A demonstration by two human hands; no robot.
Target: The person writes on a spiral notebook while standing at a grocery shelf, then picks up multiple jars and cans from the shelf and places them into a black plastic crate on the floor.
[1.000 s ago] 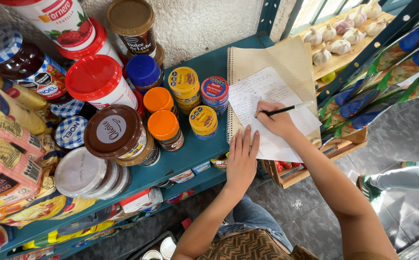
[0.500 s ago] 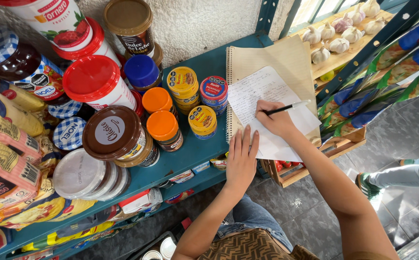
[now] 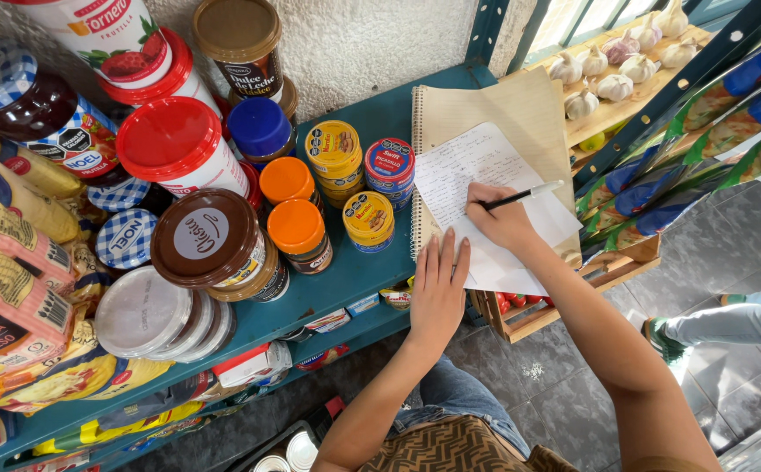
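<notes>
White lined paper [image 3: 476, 188] lies under my right hand [image 3: 504, 220], on a tan spiral notebook [image 3: 520, 118] resting on the teal shelf [image 3: 371, 271]. My right fingers are closed around a black pen [image 3: 520, 197], its tip touching the sheet just left of my knuckles. My left hand [image 3: 439, 293] lies flat and open, fingers together, pressing the paper's lower edge just beside my right wrist. Left of my left hand stand 2 orange-lidded jars [image 3: 293, 214] and small yellow tins [image 3: 369, 220]. Beyond the notebook, garlic bulbs [image 3: 603, 74] sit in a wooden crate.
</notes>
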